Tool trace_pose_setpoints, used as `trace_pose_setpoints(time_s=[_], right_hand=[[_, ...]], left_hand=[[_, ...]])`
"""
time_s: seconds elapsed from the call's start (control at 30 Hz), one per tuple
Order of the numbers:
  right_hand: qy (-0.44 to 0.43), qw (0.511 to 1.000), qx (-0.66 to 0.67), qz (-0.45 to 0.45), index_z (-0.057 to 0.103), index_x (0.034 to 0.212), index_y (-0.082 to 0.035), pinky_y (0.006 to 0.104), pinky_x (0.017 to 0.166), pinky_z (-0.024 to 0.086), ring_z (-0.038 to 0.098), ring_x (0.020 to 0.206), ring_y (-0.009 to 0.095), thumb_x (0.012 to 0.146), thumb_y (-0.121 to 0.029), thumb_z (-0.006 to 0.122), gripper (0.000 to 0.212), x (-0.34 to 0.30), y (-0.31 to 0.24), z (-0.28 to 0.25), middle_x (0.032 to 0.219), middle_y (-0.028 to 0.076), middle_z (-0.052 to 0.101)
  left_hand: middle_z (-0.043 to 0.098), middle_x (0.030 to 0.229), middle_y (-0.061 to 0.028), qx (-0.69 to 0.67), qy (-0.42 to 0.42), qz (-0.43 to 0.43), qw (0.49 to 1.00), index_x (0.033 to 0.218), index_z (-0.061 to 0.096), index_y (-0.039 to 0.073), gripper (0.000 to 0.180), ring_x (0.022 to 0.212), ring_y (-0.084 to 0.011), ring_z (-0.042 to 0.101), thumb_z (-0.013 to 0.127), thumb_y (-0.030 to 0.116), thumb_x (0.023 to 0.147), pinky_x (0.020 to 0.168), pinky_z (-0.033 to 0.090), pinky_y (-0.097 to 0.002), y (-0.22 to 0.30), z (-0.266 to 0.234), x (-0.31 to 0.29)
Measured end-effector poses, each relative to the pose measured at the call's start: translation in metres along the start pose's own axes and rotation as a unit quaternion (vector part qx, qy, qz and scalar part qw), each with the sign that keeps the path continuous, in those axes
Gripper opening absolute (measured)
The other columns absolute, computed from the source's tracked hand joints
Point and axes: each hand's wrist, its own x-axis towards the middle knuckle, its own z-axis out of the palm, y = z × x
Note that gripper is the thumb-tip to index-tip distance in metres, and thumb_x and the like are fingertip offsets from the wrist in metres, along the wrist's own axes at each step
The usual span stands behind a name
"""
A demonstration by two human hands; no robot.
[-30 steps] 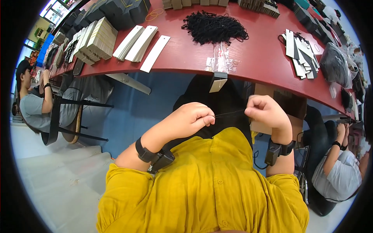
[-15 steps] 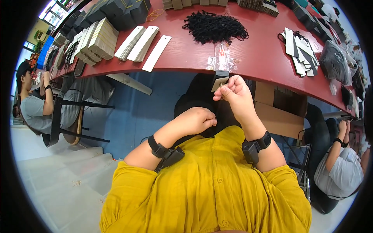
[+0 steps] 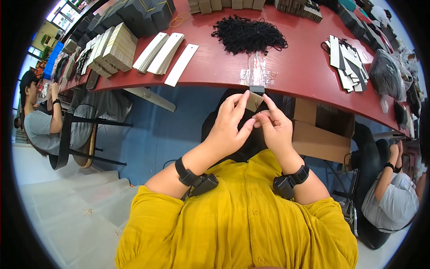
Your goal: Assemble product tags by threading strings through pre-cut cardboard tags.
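Note:
At the table's front edge a black clip-like fixture is fixed under clear tape, with a small tan plate hanging below it. My left hand is at the plate's left side, fingers stretched and thumb apart, its index fingertip close to the fixture. On the right, my right hand has thumb and fingers pinched together just below the plate, its index finger raised beside it. Whatever the pinch holds is too small to make out. Beyond the fixture lies a tangled heap of black cords.
White card strips with a hole at one end lie to the left, beside banded card stacks. At the right are a loose pile of strips and a plastic bag. A cardboard box sits underneath. Co-workers sit at both sides.
My left hand has risen from near my lap to the plate, and its fingers have opened out. My right hand has shifted slightly down and remains pinched, with its index finger now raised.

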Motion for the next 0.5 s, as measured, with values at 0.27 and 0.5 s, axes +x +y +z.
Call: trace_pose_setpoints(time_s=[0.27, 0.5], right_hand=[[-0.017, 0.997, 0.066, 0.038, 0.045, 0.137, -0.003, 0.0210, 0.071, 0.050, 0.059, 0.071, 0.007, 0.090, 0.002, 0.056, 0.048, -0.0013, -0.0004, -0.0007, 0.086, 0.006, 0.067], [-0.020, 0.997, 0.071, 0.038, 0.045, 0.137, -0.002, 0.0208, 0.070, 0.050, 0.060, 0.071, 0.007, 0.091, 0.001, 0.056, 0.048, 0.0006, -0.0007, 0.0003, 0.088, 0.007, 0.067]], left_hand=[[0.046, 0.125, -0.0183, -0.004, 0.008, -0.002, 1.000, 0.137, 0.041, -0.004, 0.058, 0.112, -0.0313, 0.050, 0.061, 0.004, 0.082, 0.097, 0.040, -0.0359, 0.0028, -0.0006, -0.0027], [0.048, 0.124, -0.0184, -0.001, 0.007, -0.001, 1.000, 0.135, 0.042, -0.004, 0.057, 0.104, -0.0294, 0.055, 0.060, 0.002, 0.081, 0.090, 0.045, -0.0350, 0.0004, -0.0006, -0.0054]])
